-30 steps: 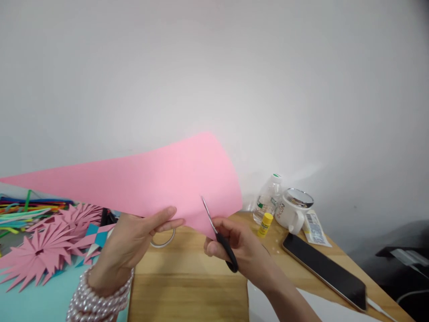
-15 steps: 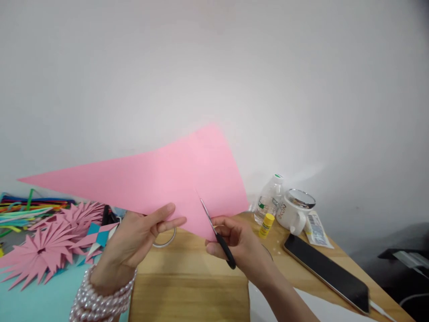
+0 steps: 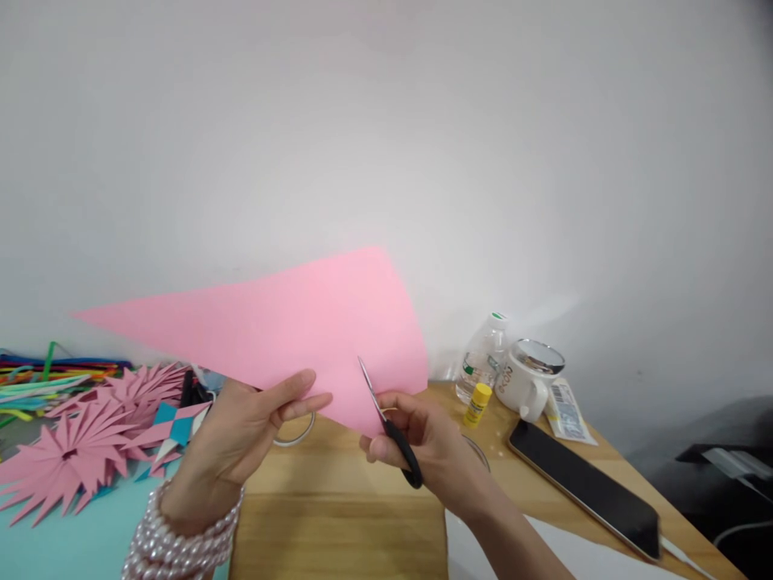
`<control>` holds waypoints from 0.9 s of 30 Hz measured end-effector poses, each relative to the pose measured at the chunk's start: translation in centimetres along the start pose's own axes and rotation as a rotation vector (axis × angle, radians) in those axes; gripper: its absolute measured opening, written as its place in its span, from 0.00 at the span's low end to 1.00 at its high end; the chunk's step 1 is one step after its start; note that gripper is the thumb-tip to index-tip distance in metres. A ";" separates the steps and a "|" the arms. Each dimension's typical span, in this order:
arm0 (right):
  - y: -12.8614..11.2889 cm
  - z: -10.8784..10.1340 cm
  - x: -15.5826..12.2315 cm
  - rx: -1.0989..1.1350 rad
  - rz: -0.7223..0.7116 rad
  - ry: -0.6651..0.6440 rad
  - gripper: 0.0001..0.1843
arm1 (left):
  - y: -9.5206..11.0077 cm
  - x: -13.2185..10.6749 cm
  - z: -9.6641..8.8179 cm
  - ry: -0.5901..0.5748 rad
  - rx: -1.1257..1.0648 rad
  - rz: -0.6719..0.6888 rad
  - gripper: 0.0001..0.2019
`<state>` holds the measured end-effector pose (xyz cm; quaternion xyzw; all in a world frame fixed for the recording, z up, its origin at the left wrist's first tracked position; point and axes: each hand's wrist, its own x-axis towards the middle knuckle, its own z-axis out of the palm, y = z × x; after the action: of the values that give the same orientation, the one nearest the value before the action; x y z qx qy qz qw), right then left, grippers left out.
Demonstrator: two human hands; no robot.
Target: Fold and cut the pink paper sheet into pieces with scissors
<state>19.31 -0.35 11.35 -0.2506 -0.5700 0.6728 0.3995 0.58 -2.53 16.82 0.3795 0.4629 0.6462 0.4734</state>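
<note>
A large sheet of pink paper (image 3: 290, 314) is held up above the table, its long pointed end reaching left. My left hand (image 3: 247, 431), with strings of pearl beads at the wrist, pinches its lower edge between thumb and fingers. In my right hand (image 3: 428, 439) is a pair of scissors (image 3: 398, 447) with black handles. One blade lies in front of the pink paper, pointing up and slightly left; the other blade is hidden behind the sheet. The fingers of my right hand are wrapped round the handles near the lower right edge of the paper.
Folded pink paper stars (image 3: 78, 443) and colourful pipe cleaners (image 3: 36, 387) lie at left. Toward the right stand a clear bottle (image 3: 483, 362), a yellow glue stick (image 3: 477, 404) and a white mug (image 3: 522, 387). A phone (image 3: 585, 487) with a cable lies near white paper (image 3: 513, 548).
The pink paper's left tip has shifted right and its top has dropped slightly. My right hand and the scissors have moved slightly left; my left hand keeps its hold.
</note>
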 end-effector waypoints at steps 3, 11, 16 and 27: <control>-0.2 0.2 0.0 -0.028 -0.035 -0.014 0.23 | -0.1 0.0 0.0 -0.006 0.041 0.026 0.18; -0.6 0.5 -0.2 -0.062 -0.070 -0.068 0.23 | 0.0 -0.1 -0.2 0.000 0.035 0.021 0.12; -0.9 0.2 -0.3 -0.072 -0.032 -0.139 0.20 | 0.0 0.1 -0.4 0.007 0.028 0.024 0.22; -0.5 -0.2 -0.2 -0.045 -0.018 -0.166 0.21 | 0.4 -0.3 0.2 0.022 -0.013 -0.032 0.19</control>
<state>19.73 -0.33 11.78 -0.1980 -0.6182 0.6747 0.3512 0.75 -2.87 17.22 0.3618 0.4697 0.6458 0.4811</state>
